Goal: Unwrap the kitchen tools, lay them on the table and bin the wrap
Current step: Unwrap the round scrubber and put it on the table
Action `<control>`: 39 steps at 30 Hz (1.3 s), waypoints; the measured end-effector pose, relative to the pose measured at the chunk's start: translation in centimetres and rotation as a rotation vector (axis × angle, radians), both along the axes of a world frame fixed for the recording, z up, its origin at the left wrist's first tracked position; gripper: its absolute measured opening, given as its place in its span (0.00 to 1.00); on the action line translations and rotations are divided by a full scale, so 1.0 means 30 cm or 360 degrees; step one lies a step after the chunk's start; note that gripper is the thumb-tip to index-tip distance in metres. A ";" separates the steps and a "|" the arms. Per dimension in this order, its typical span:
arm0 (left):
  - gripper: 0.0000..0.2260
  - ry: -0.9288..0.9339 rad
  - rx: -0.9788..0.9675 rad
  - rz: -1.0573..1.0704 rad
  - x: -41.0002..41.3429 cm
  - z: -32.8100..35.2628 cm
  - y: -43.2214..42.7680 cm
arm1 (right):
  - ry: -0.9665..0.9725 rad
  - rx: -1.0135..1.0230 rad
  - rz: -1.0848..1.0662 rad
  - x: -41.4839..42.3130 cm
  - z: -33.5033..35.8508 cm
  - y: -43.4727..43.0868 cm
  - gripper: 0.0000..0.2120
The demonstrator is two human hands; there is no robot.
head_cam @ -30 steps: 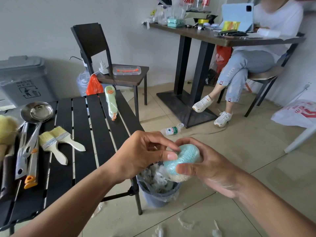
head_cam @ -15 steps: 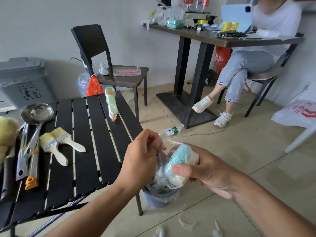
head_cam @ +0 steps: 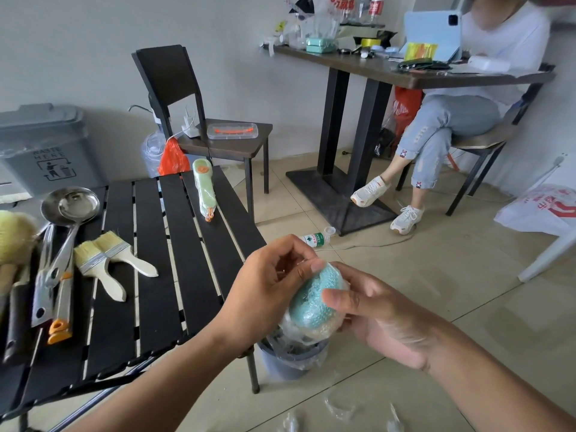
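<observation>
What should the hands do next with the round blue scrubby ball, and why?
Probably the left hand should peel the clear plastic wrap up and off the round teal mesh scrubber. That hand pinches the film at the scrubber's top while the right hand grips the scrubber. Film covers it and hangs loose underneath. The small grey lined bin sits right below.

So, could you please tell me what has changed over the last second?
The left hand tugged the clear plastic wrap leftward, then returned and now pinches it atop the round teal scrub sponge. The right hand kept its grip on the sponge over the small grey bin; the tools on the black slatted table stayed put.
</observation>
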State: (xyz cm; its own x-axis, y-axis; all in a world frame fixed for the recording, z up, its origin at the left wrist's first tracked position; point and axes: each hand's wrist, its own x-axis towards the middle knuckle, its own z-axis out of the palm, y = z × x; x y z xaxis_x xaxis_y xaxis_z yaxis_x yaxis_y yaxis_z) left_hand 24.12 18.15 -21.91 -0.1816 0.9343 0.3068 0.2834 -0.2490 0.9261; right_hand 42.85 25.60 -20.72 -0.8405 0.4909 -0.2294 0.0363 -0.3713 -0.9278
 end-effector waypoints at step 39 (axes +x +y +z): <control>0.17 0.0108 -0.0235 -0.0267 -0.096 0.053 0.006 | -0.0041 0.0192 0.0000 0.015 -0.003 0.030 0.23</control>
State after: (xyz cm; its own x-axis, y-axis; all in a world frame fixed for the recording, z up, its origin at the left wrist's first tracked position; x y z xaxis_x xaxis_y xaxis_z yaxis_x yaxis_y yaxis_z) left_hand 21.24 18.33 -20.32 -0.0037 0.9853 0.1705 0.3124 -0.1609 0.9362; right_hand 43.30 26.51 -20.81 -0.8352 0.5160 -0.1901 0.0606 -0.2572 -0.9645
